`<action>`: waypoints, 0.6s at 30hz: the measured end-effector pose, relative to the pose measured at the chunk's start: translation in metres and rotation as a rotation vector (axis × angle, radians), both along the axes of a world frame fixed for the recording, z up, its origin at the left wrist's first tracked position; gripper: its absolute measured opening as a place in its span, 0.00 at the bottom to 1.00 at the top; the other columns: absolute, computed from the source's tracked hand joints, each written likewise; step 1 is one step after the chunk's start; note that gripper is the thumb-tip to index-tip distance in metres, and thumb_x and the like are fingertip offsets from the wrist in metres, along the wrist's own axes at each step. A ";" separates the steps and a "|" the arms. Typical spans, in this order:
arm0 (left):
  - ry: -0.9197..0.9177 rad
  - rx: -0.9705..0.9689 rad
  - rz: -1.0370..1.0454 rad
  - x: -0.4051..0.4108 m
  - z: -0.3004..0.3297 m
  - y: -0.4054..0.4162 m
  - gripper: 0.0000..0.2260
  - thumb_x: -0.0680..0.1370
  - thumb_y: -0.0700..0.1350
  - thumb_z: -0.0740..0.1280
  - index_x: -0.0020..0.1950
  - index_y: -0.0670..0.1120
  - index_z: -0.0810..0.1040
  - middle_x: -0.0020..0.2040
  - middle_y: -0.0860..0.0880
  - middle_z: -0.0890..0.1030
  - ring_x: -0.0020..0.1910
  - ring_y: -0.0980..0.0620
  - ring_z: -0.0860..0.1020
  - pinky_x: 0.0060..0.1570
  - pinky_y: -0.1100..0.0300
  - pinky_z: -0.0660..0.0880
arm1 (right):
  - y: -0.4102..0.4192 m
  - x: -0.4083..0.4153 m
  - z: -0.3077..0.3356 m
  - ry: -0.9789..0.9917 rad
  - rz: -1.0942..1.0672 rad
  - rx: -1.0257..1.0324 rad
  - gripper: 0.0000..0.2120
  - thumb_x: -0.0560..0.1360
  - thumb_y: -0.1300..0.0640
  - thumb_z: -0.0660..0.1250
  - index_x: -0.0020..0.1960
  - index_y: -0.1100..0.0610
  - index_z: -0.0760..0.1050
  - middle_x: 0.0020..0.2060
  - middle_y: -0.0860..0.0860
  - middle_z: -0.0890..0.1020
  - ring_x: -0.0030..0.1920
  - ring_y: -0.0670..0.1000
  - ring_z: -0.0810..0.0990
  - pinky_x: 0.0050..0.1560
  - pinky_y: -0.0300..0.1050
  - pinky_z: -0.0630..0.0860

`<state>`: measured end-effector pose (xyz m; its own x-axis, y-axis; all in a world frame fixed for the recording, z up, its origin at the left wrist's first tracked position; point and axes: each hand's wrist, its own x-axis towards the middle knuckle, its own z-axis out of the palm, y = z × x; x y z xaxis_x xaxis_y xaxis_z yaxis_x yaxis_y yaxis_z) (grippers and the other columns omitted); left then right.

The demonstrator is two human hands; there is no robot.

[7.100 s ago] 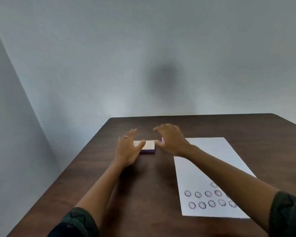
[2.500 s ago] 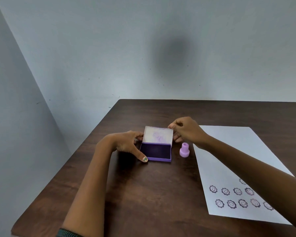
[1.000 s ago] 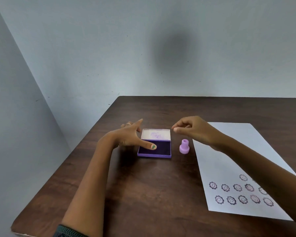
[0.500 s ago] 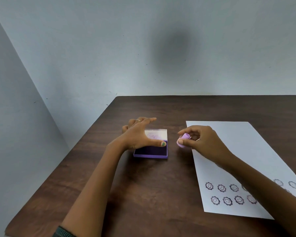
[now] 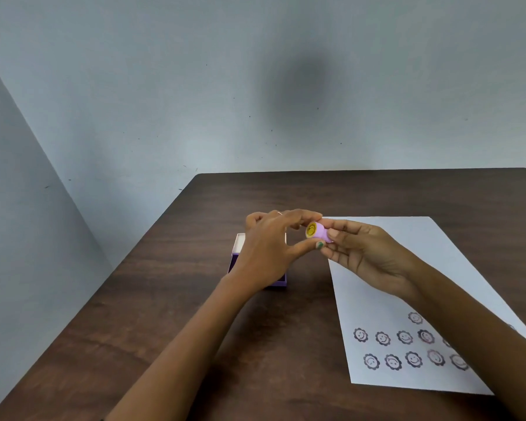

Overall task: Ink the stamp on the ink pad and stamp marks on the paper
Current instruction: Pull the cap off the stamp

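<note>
My right hand (image 5: 362,253) holds the small pink stamp (image 5: 318,233) above the table, tipped on its side so its yellow smiley end faces left. My left hand (image 5: 271,247) reaches across with thumb and fingers touching the stamp's left end. The purple ink pad (image 5: 237,250) lies open on the table underneath my left hand, mostly hidden by it. The white paper (image 5: 413,268) lies to the right, with two rows of round smiley marks (image 5: 404,347) near its front edge.
The dark wooden table (image 5: 195,329) stands in a corner, grey walls behind and to the left. Its left edge runs diagonally close to the ink pad.
My right hand picked the stamp off the table and lifted it sideways. My left hand left the ink pad and came up to the stamp's end.
</note>
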<state>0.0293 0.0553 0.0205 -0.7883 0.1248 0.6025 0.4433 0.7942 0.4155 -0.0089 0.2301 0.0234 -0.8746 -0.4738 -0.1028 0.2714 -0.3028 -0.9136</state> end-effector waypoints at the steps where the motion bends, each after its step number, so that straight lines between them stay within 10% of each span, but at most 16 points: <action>1: 0.013 0.014 -0.003 0.000 0.002 0.000 0.15 0.73 0.55 0.69 0.59 0.56 0.78 0.52 0.59 0.82 0.49 0.61 0.77 0.56 0.59 0.58 | 0.000 0.000 0.001 -0.008 0.004 -0.010 0.11 0.75 0.67 0.62 0.55 0.62 0.77 0.50 0.58 0.83 0.42 0.50 0.85 0.42 0.40 0.82; 18: 0.174 0.104 0.107 0.010 0.014 0.008 0.15 0.67 0.56 0.72 0.52 0.55 0.83 0.45 0.59 0.83 0.49 0.61 0.72 0.54 0.57 0.59 | -0.002 0.000 -0.001 0.060 -0.002 -0.066 0.09 0.67 0.56 0.67 0.45 0.58 0.81 0.37 0.53 0.86 0.35 0.47 0.83 0.35 0.37 0.80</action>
<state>0.0388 0.0632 0.0348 -0.6769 -0.0234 0.7357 0.4311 0.7975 0.4220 -0.0089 0.2278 0.0227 -0.8791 -0.4762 -0.0194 0.2167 -0.3631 -0.9062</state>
